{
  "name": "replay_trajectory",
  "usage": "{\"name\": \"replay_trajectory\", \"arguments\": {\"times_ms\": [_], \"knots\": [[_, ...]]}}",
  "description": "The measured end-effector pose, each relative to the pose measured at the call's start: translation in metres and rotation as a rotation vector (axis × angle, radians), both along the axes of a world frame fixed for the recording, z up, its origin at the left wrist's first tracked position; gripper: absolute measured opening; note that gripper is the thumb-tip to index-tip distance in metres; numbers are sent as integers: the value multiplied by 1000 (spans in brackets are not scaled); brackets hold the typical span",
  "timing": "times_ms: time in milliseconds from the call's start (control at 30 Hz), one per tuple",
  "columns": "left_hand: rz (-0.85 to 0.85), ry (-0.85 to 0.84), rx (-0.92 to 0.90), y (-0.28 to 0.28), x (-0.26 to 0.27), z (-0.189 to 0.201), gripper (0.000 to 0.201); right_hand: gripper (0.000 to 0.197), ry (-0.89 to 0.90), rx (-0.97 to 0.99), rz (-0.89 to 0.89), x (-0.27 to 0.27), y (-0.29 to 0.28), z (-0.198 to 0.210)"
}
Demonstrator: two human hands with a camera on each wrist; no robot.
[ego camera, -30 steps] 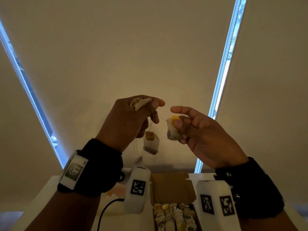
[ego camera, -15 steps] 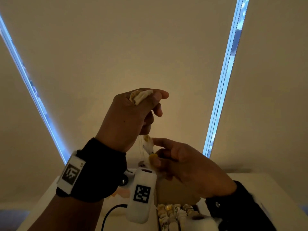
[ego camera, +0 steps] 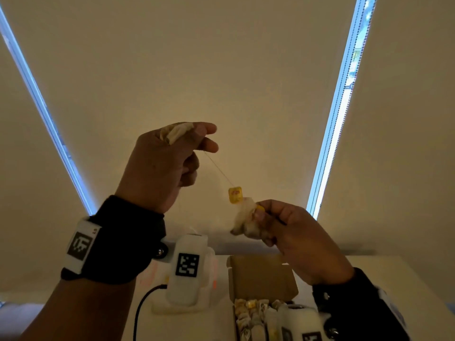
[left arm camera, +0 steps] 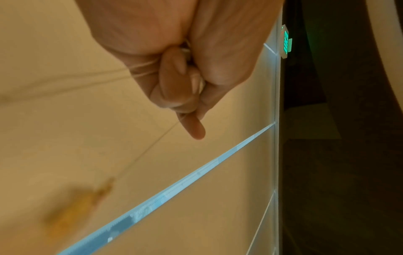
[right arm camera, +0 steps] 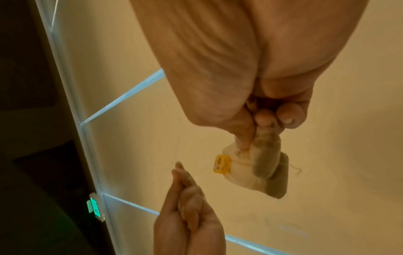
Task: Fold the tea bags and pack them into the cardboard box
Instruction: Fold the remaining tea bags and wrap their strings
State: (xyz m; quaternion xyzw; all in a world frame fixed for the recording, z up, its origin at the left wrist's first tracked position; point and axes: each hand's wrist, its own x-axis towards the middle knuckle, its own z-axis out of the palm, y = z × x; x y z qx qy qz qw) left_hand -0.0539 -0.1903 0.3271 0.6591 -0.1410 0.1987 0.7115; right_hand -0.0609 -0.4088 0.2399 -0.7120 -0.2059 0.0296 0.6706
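Observation:
My left hand (ego camera: 206, 139) is raised, with a crumpled tea bag (ego camera: 175, 133) tucked between its fingers. It also pinches a thin string (ego camera: 218, 168) that runs down to a yellow tag (ego camera: 235, 195). Lower right, my right hand (ego camera: 261, 217) grips a bunch of tea bags (ego camera: 242, 221). In the right wrist view the thumb and fingers (right arm camera: 244, 138) pinch the tea bags (right arm camera: 261, 169) beside the yellow tag (right arm camera: 222, 163). The open cardboard box (ego camera: 261, 276) sits below on the table, with several folded tea bags (ego camera: 248, 308) in rows.
A white device with a square marker (ego camera: 187, 271) stands on a dock left of the box, with a black cable (ego camera: 141, 311) leading off it. The white table (ego camera: 394, 267) runs to the right. Beige blinds with bright gaps and a bead chain (ego camera: 341, 102) fill the background.
My right hand dropped under the left hand, took hold of the hanging tea bag, then moved right, drawing the string taut. The left hand stayed raised.

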Motion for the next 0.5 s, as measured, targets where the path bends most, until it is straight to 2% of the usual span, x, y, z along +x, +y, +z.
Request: {"name": "replay_trajectory", "arguments": {"times_ms": [233,333,400,500], "knots": [[97,44,36,22,14,-16,18,48,36,154,97,7,-29,-6],[100,106,156,33,18,-30,12,22,105,300,176,4,-40,0],[82,169,282,41,20,-41,9,20,148,366,191,6,-48,3],[-33,266,290,48,21,-58,31,45,184,418,229,12,-55,1]]}}
